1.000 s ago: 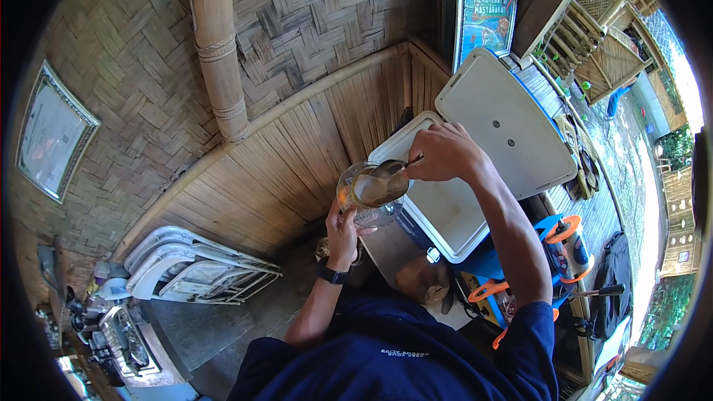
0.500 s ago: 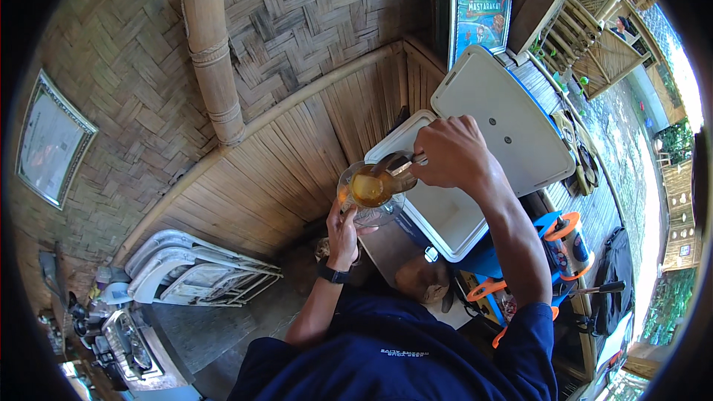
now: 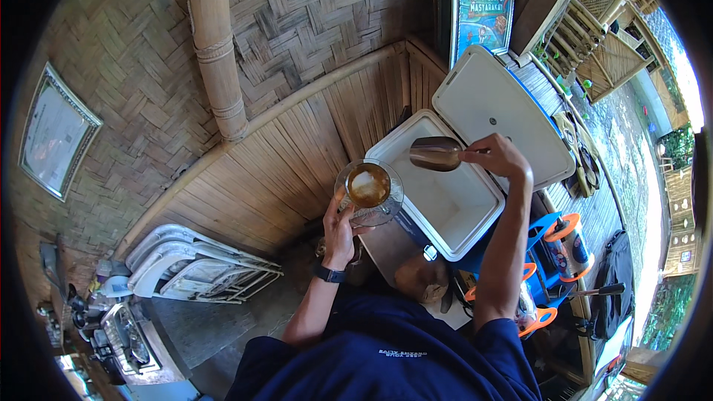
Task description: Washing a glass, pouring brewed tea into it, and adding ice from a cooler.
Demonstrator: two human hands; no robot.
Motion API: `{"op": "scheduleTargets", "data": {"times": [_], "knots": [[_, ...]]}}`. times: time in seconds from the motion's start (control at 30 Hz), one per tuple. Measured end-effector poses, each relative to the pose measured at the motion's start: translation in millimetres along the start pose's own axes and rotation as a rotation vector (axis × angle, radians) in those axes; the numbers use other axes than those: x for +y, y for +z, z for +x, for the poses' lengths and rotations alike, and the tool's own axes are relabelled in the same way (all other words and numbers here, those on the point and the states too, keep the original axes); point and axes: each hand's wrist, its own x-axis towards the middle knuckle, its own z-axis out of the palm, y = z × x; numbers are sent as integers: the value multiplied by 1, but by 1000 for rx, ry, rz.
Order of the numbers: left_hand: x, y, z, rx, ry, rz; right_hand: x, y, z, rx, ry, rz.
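My left hand is closed on the edge of a clear glass saucer, holding it up in front of me. On the saucer stands a cup of amber-brown drink, with a pale lump, like ice, at its surface. My right hand grips the handle of a metal scoop. The scoop is apart from the cup, over the opening of a white cooler box; whether anything lies in it I cannot tell. The cooler's lid stands tipped back beyond the box.
White folding chairs lean stacked at the left. A blue and orange rack stands right of the cooler, near my right forearm. Woven and slatted bamboo wall curves behind the cooler. A rounded brown object lies close to my body.
My right hand has moved right with the scoop, from over the cup to over the cooler. The pale lump now shows in the drink. My left hand stays nearly in place.
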Motion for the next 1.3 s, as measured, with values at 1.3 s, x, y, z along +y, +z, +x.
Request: {"op": "scheduleTargets", "data": {"times": [1.3], "knots": [[51, -162, -261, 288, 153, -189, -225, 264, -168, -557, -154, 894]]}}
